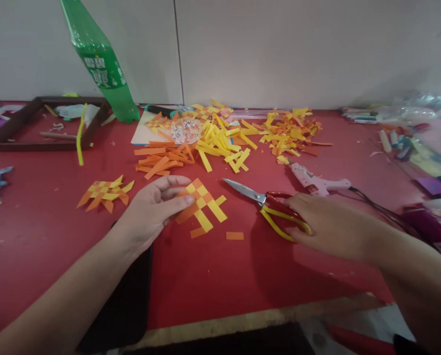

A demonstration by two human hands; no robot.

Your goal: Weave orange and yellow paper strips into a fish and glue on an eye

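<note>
My left hand [157, 207] pinches a woven orange and yellow paper piece [202, 202] between thumb and fingers. Loose strip ends stick out on the piece's right and lower sides. My right hand [316, 224] grips the scissors [266, 199] by their red and yellow handles. Their blades look closed and point left toward the paper piece. A small orange paper scrap [235, 236] lies between the two hands on the red tabletop [205, 281]. Left of my left hand rests another woven paper piece [105, 192] with pointed ends.
Orange strips [163, 159], yellow strips [223, 140] and a pile of offcuts [292, 129] lie behind my hands. A pink glue gun [316, 180] with a black cord sits near my right hand. A green bottle [105, 69] stands beside a brown frame [31, 146]. A dark flat object [127, 301] lies under my left forearm.
</note>
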